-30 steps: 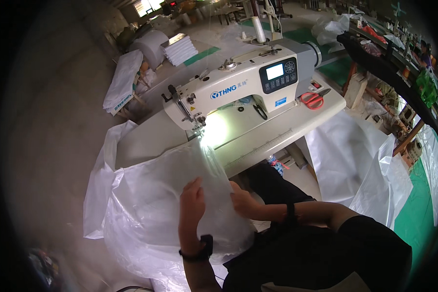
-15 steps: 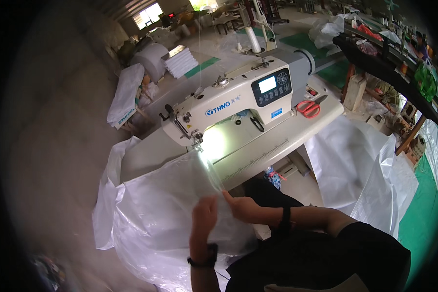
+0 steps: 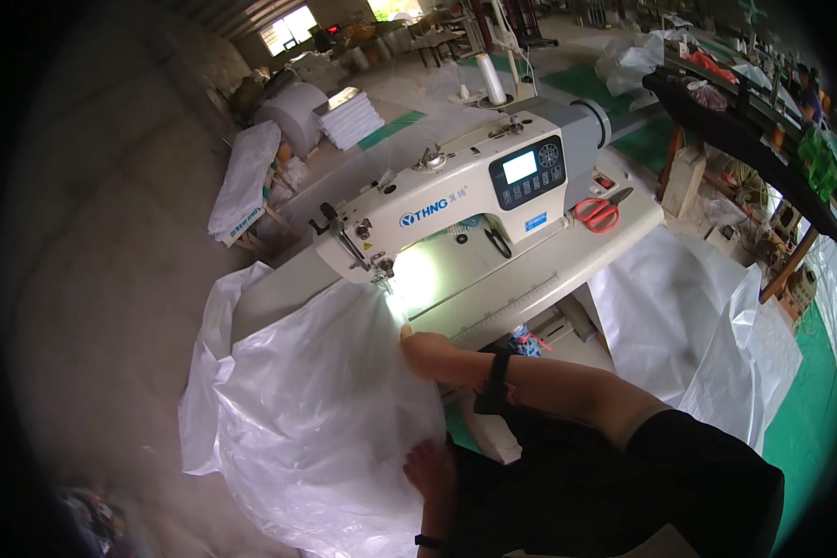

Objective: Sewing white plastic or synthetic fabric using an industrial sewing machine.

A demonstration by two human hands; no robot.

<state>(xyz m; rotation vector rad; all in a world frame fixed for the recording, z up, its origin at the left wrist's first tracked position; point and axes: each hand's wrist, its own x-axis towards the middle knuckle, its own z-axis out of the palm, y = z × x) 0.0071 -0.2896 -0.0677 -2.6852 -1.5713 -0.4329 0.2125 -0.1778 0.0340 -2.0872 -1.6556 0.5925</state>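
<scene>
A white sewing machine stands on its pale bed, its lamp lighting the needle area. Draped from under the presser foot down toward me is a translucent white plastic sheet, wrinkled and glossy. My right hand is closed on the sheet's right edge, just in front of the foot. Lower down, close to my body, my left hand is against the same edge; its fingers are blurred, so its grip is unclear.
Red-handled scissors and small black thread snips lie on the machine bed. A thread cone stands behind. More plastic sheeting hangs at the right. Folded white stacks and a large roll are at the back left.
My right hand has moved forward and left along the sheet's edge toward the presser foot. My left hand has dropped back toward my body. The view has shifted slightly.
</scene>
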